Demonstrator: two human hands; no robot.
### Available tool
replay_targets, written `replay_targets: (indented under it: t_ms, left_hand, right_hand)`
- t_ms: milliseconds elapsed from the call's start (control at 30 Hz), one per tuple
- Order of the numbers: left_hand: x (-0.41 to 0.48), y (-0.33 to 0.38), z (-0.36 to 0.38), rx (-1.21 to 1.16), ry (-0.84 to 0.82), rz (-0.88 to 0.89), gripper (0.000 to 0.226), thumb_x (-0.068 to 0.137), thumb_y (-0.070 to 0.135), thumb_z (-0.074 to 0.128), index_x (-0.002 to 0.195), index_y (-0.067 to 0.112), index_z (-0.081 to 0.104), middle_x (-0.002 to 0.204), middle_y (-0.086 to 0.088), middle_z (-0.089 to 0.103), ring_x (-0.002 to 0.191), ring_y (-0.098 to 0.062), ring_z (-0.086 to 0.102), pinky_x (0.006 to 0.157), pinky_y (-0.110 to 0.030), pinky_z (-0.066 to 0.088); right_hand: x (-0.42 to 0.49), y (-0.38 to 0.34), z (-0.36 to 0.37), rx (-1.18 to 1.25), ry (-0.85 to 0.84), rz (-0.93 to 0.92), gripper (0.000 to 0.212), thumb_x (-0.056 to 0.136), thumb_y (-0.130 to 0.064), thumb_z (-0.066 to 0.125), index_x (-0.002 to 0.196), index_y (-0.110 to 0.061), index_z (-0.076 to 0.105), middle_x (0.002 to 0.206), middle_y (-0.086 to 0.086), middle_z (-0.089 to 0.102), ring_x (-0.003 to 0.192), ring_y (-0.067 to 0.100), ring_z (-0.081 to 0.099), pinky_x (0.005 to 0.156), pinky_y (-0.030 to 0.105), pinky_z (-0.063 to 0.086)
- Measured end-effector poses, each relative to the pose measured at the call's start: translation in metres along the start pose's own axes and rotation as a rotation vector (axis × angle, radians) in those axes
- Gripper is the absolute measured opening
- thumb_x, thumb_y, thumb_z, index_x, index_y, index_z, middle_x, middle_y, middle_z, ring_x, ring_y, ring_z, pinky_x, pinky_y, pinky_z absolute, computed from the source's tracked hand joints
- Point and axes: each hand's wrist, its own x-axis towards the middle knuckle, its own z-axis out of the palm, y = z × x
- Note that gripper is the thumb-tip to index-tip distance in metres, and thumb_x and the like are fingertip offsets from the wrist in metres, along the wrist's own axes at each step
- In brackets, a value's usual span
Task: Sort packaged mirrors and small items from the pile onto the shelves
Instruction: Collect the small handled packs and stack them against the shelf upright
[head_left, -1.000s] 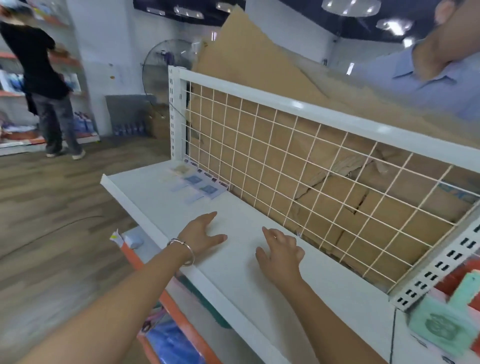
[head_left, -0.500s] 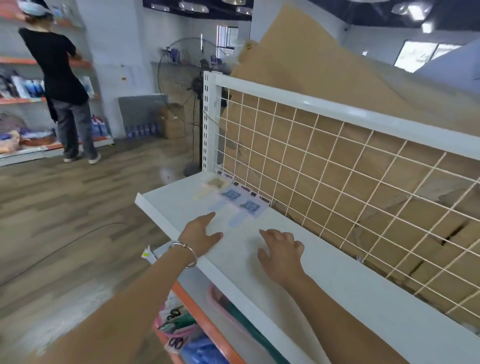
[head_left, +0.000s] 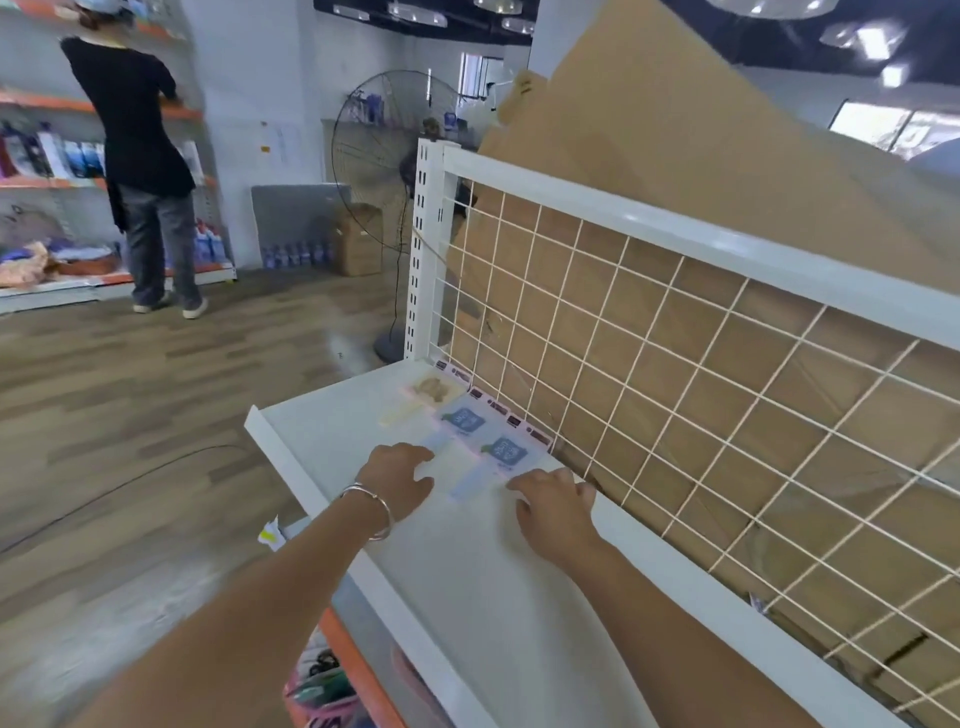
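Head view, starting nearest: at the bottom centre of the frame an orange-edged lower shelf (head_left: 358, 670) holds a blurred tangle of pink, green and black goods. Above it runs the white top shelf (head_left: 467, 597), with both forearms reaching across it. The left hand (head_left: 400, 480), a silver bangle (head_left: 371, 512) on its wrist, lies palm down on the shelf. Its grip is loose, fingers gently bent and closed around nothing. The right hand (head_left: 558, 512) lies beside it, also palm down. Its fingers are slightly spread and bent, with the tips on the shelf surface. Whether either hand touches a packet cannot be told.

Just beyond the fingertips, at the centre of the frame, three flat clear packets lie in a row along the back of the shelf. The nearest packet (head_left: 503, 451) and the middle packet (head_left: 462, 420) each carry a blue label with white writing too blurred to read. The farthest packet (head_left: 431, 388) shows a tan shape. Behind them a white wire grid (head_left: 675, 364) stands upright, with small price tags along its foot, none legible. Large sheets of cardboard (head_left: 649, 130) lean behind the grid at the upper right.

Farther off, a pedestal fan (head_left: 384, 161) stands on the wood-plank floor (head_left: 130, 415) near a cardboard box (head_left: 358, 239). At the upper left, a person in black (head_left: 135, 130) faces stocked wall shelves (head_left: 47, 182).
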Motion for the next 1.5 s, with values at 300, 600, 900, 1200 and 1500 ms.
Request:
replay_targets:
  t_ms: [300, 600, 900, 1200, 1500]
  left_hand:
    - [0.062, -0.024, -0.002, 0.294, -0.152, 0.209, 0.056, 0.087, 0.003, 0.038, 0.133, 0.033, 0.047, 0.135, -0.002, 0.044, 0.12, -0.023, 0.048, 0.105, -0.027, 0.034]
    - [0.111, -0.022, -0.016, 0.999, -0.24, 0.715, 0.044, 0.092, 0.007, 0.043, 0.135, 0.016, 0.041, 0.139, -0.011, 0.037, 0.13, -0.032, 0.03, 0.095, -0.04, 0.034]
    - [0.138, -0.02, -0.009, 1.12, 0.048, 0.987, 0.033, 0.036, 0.035, 0.083, 0.065, 0.034, 0.069, 0.085, 0.006, 0.067, 0.093, -0.023, 0.053, 0.08, -0.035, 0.04]
    - [0.146, -0.011, -0.01, 1.121, 0.069, 1.159, 0.028, 0.041, 0.026, 0.084, 0.059, 0.033, 0.065, 0.07, 0.013, 0.061, 0.084, -0.018, 0.064, 0.079, -0.036, 0.033]
    - [0.135, 0.015, -0.003, 1.055, 0.054, 1.337, 0.021, 0.05, 0.017, 0.076, 0.057, 0.029, 0.06, 0.054, 0.011, 0.05, 0.065, -0.01, 0.056, 0.07, -0.027, 0.028]
  right_hand:
    - [0.05, -0.018, 0.014, -0.119, -0.043, -0.14, 0.051, 0.088, -0.004, 0.042, 0.131, -0.031, 0.048, 0.135, -0.008, 0.048, 0.121, 0.025, 0.036, 0.077, 0.034, 0.018]
    - [0.093, -0.029, 0.02, -0.499, -0.091, -0.274, 0.047, 0.09, -0.007, 0.051, 0.133, -0.025, 0.045, 0.129, 0.0, 0.051, 0.121, 0.031, 0.035, 0.094, 0.044, 0.026]
    - [0.098, -0.026, 0.019, -0.587, -0.057, -0.412, 0.043, 0.036, -0.026, 0.084, 0.076, -0.034, 0.07, 0.07, -0.02, 0.064, 0.069, 0.012, 0.053, 0.066, 0.025, 0.024]
    - [0.1, -0.027, 0.014, -0.59, -0.134, -0.368, 0.039, 0.03, -0.03, 0.081, 0.066, -0.036, 0.067, 0.06, -0.021, 0.057, 0.059, 0.008, 0.053, 0.064, 0.024, 0.018]
    - [0.08, -0.014, 0.03, -0.515, -0.08, -0.279, 0.045, 0.027, -0.036, 0.084, 0.069, -0.028, 0.07, 0.063, -0.013, 0.059, 0.053, 0.008, 0.054, 0.05, 0.015, 0.039]
